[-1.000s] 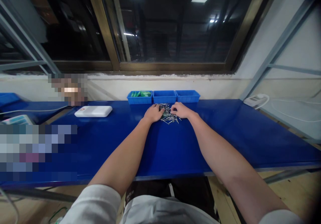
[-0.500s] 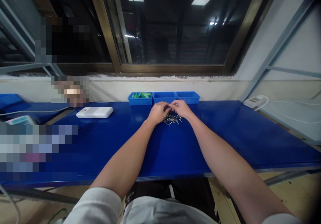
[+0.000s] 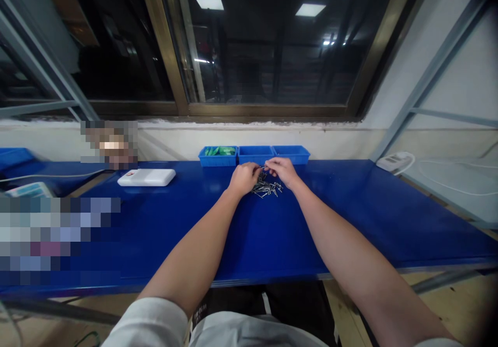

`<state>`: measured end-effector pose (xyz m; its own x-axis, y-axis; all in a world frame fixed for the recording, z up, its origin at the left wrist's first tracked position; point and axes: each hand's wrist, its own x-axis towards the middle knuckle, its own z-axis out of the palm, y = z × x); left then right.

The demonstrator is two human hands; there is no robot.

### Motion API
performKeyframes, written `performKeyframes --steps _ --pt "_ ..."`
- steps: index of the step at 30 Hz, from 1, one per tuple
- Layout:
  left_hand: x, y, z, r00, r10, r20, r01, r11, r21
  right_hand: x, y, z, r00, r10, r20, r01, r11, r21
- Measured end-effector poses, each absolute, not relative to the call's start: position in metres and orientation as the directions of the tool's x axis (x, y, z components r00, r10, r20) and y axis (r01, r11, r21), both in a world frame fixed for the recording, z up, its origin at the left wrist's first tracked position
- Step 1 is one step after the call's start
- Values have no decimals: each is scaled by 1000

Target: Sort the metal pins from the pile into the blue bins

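A small heap of thin metal pins or screws [image 3: 266,187] lies on the blue table [image 3: 272,233], just in front of three blue bins. My left hand [image 3: 244,178] hovers over the heap's left side with its fingers curled in a pinch. My right hand [image 3: 283,170] is raised over the right side, fingers pinched too. The fingertips of both hands meet above the heap on one or more small metal pieces. Exactly what each hand holds is too small to make out.
Three blue bins stand in a row at the table's back edge: the left bin [image 3: 217,156] holds green parts, then the middle bin [image 3: 254,154] and right bin [image 3: 291,153]. A white flat device [image 3: 147,177] lies at left. A white power strip [image 3: 395,161] sits at right.
Both hands lay flat on the heap one second ago. They have since lifted and drawn together, pinching small pieces above it. The heap looks tighter.
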<state>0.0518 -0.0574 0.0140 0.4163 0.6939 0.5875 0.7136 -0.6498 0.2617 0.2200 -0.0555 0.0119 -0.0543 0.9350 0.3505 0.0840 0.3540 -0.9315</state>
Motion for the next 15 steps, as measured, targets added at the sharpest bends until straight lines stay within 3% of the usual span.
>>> performKeyframes --steps 4,9,15 --pt "49 -54 13 292 710 641 731 -598 329 224 -51 11 21 912 410 153 402 -903" --pt "37 -42 7 103 781 616 778 -449 439 235 -40 8 112 849 517 410 434 -802" --pt "33 -35 0 91 834 545 804 -385 454 243 -33 5 103 860 501 574 360 -735"
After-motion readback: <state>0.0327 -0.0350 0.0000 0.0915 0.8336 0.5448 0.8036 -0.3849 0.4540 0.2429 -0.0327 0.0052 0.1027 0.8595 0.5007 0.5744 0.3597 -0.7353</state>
